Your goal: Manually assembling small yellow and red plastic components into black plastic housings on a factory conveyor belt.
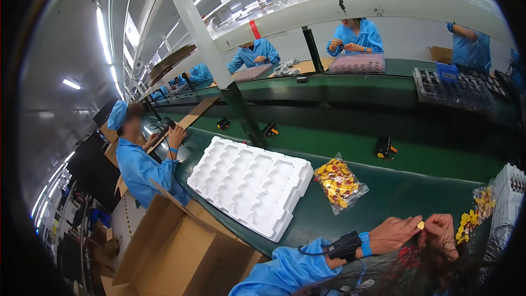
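The fingers (pixel 408 223) of the left hand (pixel 390 235) pinch a small yellow piece (pixel 421 225). The right hand (pixel 441 233) is close up to it, but I can't tell if that one grips it too. The piece is up between the hands, near the loose yellow pieces (pixel 464 225) on the green tabletop (pixel 392 189). It looks light and hard, maybe a bit slippery, so its thin edge seems best to hold.

Yellow piece (pixel 421 225) partly hidden; box (pixel 183 249) cut off.
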Tool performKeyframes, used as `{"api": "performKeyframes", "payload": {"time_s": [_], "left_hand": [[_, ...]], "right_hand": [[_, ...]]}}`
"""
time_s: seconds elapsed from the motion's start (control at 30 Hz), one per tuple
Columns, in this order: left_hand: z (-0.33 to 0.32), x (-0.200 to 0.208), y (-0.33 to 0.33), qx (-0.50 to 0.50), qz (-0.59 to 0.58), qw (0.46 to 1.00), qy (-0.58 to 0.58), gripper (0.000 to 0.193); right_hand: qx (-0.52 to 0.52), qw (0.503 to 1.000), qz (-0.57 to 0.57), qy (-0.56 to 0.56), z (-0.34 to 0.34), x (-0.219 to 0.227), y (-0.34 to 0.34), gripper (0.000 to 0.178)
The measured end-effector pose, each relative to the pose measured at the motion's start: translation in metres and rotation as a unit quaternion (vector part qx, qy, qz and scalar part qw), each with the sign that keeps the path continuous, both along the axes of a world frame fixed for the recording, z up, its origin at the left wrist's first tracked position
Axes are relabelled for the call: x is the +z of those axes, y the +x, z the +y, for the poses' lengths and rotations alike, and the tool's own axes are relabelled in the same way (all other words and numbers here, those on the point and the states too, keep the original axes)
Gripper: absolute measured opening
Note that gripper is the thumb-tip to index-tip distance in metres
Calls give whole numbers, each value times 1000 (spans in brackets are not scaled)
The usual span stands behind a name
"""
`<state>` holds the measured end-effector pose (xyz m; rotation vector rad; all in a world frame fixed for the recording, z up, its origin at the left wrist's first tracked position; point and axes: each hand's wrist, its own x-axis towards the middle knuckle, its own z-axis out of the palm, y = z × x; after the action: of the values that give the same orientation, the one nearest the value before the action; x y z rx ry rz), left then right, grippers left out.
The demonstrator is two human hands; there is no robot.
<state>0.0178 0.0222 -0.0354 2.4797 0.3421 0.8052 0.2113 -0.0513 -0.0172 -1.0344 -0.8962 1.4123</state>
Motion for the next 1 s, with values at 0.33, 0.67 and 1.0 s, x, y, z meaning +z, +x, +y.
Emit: {"api": "performKeyframes", "payload": {"time_s": [0.33, 0.67, 1.0], "left_hand": [[-3, 2, -2, 4, 3, 1000, 14, 19], [-5, 8, -3, 19, -2, 1000, 14, 16], [-4, 3, -2, 0, -6, 1000, 9, 17]], "right_hand": [[19, 998, 48, -31, -1, 4, -1, 16], [16, 999, 30, -28, -2, 5, -3, 16], [25, 998, 50, -23, -3, 2, 0, 15]]}}
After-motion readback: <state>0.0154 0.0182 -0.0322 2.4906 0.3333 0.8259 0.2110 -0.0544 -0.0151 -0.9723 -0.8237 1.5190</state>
